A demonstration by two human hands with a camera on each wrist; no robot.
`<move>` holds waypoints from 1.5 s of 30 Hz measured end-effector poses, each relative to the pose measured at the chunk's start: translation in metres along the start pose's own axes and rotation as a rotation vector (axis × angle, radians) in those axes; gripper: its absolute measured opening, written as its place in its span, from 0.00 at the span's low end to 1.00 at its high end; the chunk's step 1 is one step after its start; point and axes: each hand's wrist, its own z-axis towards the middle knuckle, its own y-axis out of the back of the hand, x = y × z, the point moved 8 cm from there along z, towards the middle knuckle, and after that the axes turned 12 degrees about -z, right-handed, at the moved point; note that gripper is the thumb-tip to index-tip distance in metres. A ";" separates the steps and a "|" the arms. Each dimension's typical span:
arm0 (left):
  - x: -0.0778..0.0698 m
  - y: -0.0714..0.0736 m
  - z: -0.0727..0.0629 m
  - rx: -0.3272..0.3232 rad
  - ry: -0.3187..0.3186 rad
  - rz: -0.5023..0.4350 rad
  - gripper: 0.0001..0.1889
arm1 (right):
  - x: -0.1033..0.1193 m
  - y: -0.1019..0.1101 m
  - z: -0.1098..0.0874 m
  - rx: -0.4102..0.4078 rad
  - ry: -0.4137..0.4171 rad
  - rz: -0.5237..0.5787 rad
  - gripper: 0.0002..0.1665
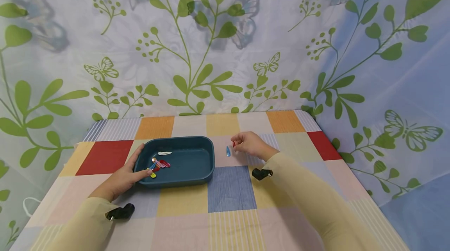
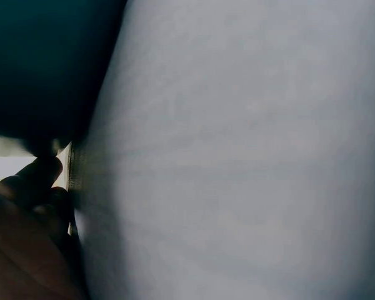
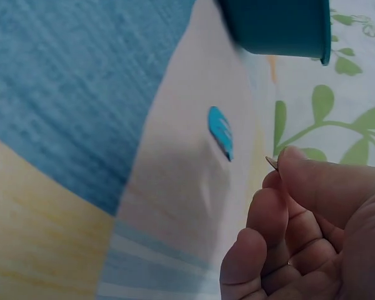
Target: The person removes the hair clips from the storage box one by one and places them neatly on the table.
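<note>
Beside the tray (image 1: 191, 162), right hand (image 1: 251, 144) pinches red clip (image 1: 233, 144); left hand (image 1: 121, 178) spread against tray. Likely mid-transfer; next needs steady pinch.

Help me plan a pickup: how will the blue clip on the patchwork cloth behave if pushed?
Lying flat, the blue clip likely slides rather than rolls on the cloth. Its small, slim body suggests it is light. Its even, tapered outline hints at stiffness.

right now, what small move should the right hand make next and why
Probably carry the red clip left to the tray: the right hand pinches it, other clips lie inside, and the left hand holds the tray's side.
</note>
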 end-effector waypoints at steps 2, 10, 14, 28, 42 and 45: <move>0.000 0.000 0.000 -0.001 0.002 0.000 0.60 | -0.001 -0.002 0.000 0.000 -0.002 -0.019 0.23; 0.000 0.000 -0.001 -0.002 0.003 0.000 0.60 | -0.003 -0.009 0.002 0.009 0.008 -0.063 0.24; -0.002 0.000 -0.001 -0.004 0.004 -0.001 0.60 | -0.002 -0.012 0.002 0.015 0.025 -0.081 0.24; -0.003 -0.001 -0.002 -0.003 0.003 -0.005 0.60 | 0.000 -0.017 0.000 0.018 -0.015 -0.163 0.21; 0.001 0.001 0.001 -0.006 0.005 0.003 0.61 | -0.006 -0.020 0.002 0.017 -0.007 -0.232 0.21; 0.001 0.000 0.002 -0.006 0.006 0.000 0.60 | -0.009 -0.021 0.003 0.013 -0.009 -0.239 0.21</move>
